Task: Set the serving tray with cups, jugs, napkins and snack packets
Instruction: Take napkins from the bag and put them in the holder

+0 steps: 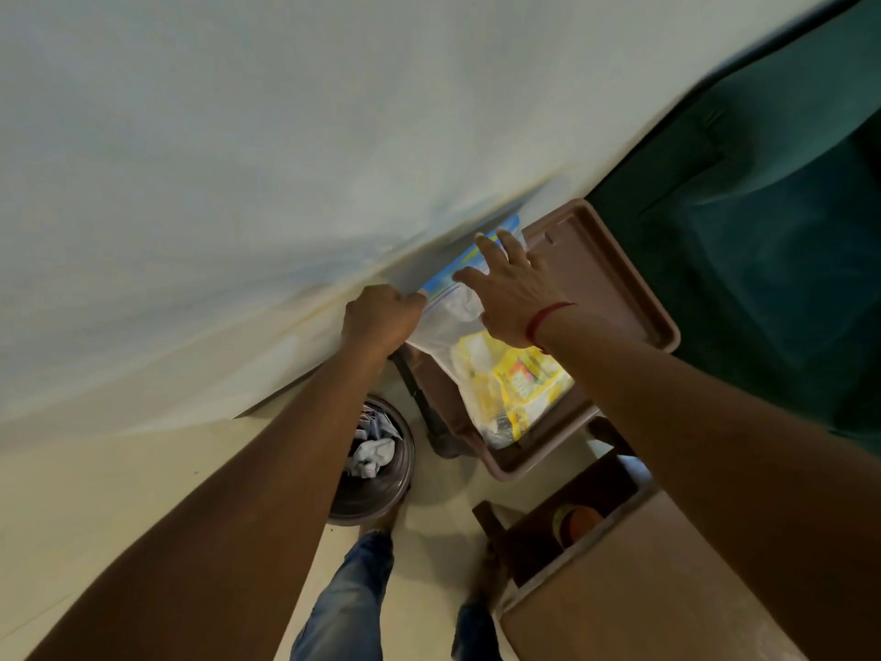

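A clear zip bag with yellow snack packets inside lies over the brown serving tray, close to the pale wall. My left hand is shut on the bag's top corner next to its blue zip strip. Above the upper part of the bag, my right hand rests with fingers spread, touching the plastic. A red thread circles the right wrist. No cups, jugs or napkins show on the tray.
A dark round bin with crumpled paper stands on the floor below the tray. A green sofa fills the right side. A brown table with an orange-lidded thing on its lower shelf is at the bottom right. My jeans-clad legs stand between.
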